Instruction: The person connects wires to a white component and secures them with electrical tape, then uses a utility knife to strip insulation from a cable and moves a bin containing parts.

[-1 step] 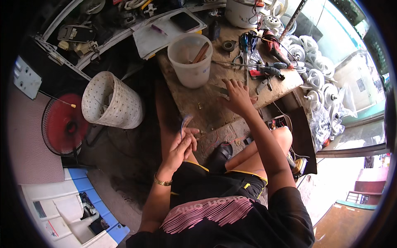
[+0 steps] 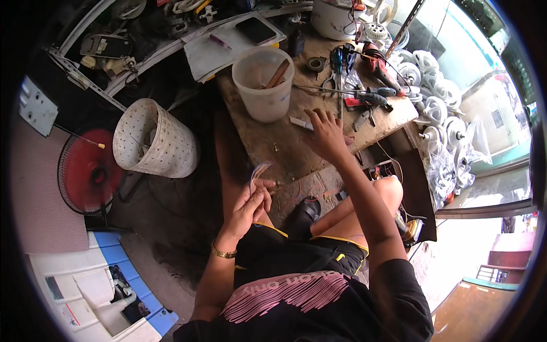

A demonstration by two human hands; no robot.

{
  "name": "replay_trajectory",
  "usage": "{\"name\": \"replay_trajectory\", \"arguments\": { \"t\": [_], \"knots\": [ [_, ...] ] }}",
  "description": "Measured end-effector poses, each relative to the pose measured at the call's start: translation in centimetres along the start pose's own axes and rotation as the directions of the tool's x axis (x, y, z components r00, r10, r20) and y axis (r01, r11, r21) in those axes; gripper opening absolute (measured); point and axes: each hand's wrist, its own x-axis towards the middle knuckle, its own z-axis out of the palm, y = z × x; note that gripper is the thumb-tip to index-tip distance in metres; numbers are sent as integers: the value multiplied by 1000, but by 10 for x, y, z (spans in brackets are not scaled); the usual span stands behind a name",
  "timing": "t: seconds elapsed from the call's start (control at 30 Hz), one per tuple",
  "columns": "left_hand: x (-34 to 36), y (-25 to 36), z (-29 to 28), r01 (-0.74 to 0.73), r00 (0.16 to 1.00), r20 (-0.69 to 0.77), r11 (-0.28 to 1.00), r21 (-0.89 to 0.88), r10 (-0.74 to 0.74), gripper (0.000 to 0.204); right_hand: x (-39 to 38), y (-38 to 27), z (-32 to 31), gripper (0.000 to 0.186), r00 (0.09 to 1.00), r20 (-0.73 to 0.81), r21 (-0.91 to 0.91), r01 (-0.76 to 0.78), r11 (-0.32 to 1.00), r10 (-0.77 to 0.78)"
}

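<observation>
Bucket: ok so my landmark on this feed is the translucent white bucket (image 2: 262,104), upright on the wooden bench (image 2: 265,139), some brown pieces (image 2: 277,74) leaning inside it.
Right hand: the right hand (image 2: 329,134) is just right of the bucket and a bit nearer the wearer, palm down, fingers bent over a pale flat strip (image 2: 300,123). Looks gripped to me, though the hand hides most of it.
Strip: its free end pokes out toward the bucket, just beside it, so that bucket wall is the closest thing in my way.
Left hand: the left hand (image 2: 250,204) is nearer the wearer than the bucket, by the bench edge, closed on some thin bluish strands (image 2: 258,171) that curve up out of the fingers.
Tool clutter: right of the bucket I've got pliers (image 2: 329,84), a dark roll (image 2: 315,64) and a red drill (image 2: 376,61), kinda crowding the area past the right fingertips.
Behind: a phone (image 2: 256,31) on a pale board (image 2: 198,58), beyond the bucket.
Left side: perforated white bin (image 2: 178,145) left of the bucket, then a red fan (image 2: 85,171) farther out.
Far right: heap of white wheel-like parts (image 2: 436,108), well right of the bucket.
</observation>
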Motion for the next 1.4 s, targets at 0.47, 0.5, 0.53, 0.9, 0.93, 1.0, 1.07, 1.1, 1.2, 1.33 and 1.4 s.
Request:
{"name": "replay_trajectory", "arguments": {
  "t": [0.47, 0.5, 0.53, 0.9, 0.93, 1.0, 1.07, 1.1, 1.2, 1.33, 1.4],
  "knots": [
    [-17, 10, 3, 5, 1000, 18, 973, -229, -1, 35, -40, -61, -28, 16, 953, 17, 804, 167, 571, -302],
    [-16, 8, 1, 3, 1000, 16, 973, -231, 1, 35, -40, -63, -32, 16, 952, 18, 803, 168, 571, -305],
    [-16, 8, -2, 22, 997, -69, 964, -266, -42, 36, -41, -63, -35, 16, 936, -62, 738, 276, 616, -346],
    [-5, 11, 13, -70, 938, -346, 981, -181, 3, 19, -61, -56, -51, 31, 817, -388, 303, 550, 778, -426],
    [-3, 11, 14, -70, 938, -347, 981, -182, 3, 19, -62, -55, -51, 31, 768, -432, 252, 607, 754, -473],
    [-1, 11, 16, -79, 908, -419, 990, -120, 22, 19, -61, -56, -53, 30, 712, -470, 200, 661, 723, -521],
    [0, 11, 17, -76, 909, -415, 991, -108, 24, 21, -58, -62, -62, 29, 603, -568, 85, 720, 689, -560],
    [1, 11, 17, -70, 914, -406, 993, -96, 26, 22, -57, -63, -63, 29, 604, -567, 86, 720, 689, -561],
    [0, 11, 16, -23, 941, -332, 966, -258, -66, 24, -54, -60, -64, 28, 529, -665, 30, 724, 689, -527],
    [0, 14, 25, -45, 909, -402, 933, -356, -110, 23, -59, -57, -58, 21, 686, -493, 112, 660, 743, -535],
    [0, 5, 18, -85, 917, -397, 947, -310, -48, 12, -63, -58, -56, 20, 729, -429, 187, 649, 737, -533]
  ]
}}
